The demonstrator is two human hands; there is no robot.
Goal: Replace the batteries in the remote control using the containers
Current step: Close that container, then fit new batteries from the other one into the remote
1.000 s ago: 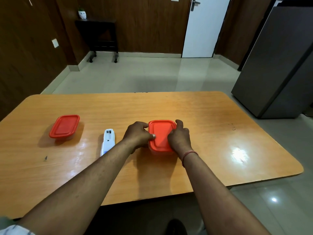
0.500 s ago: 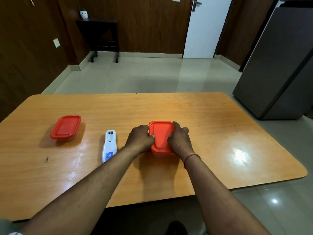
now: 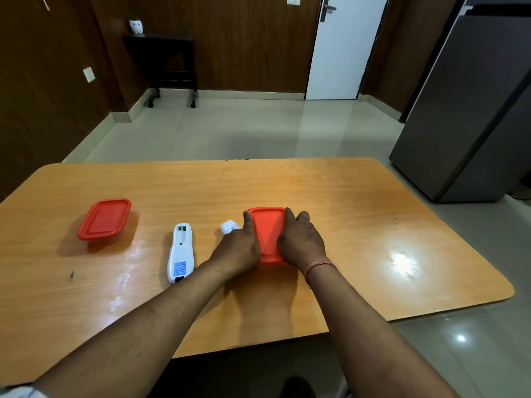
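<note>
A clear container with a red lid (image 3: 267, 231) sits on the wooden table (image 3: 359, 202) near its middle. My left hand (image 3: 238, 248) grips its left side and my right hand (image 3: 301, 242) rests on its right side and lid. A white remote control (image 3: 181, 251) lies face down to the left, its battery bay open at the far end. A small white piece, likely the battery cover (image 3: 228, 226), lies just beyond my left hand. A second red-lidded container (image 3: 105, 219) stands further left, closed.
A grey fridge (image 3: 474, 110) stands to the right of the table. A white door (image 3: 344, 47) and a dark side table (image 3: 163, 61) are at the far wall. A small dark mark (image 3: 71, 274) shows on the table's left part.
My hands slid further along the container's sides, and the white cover piece beyond my left hand came into view. The container and remote stayed in place.
</note>
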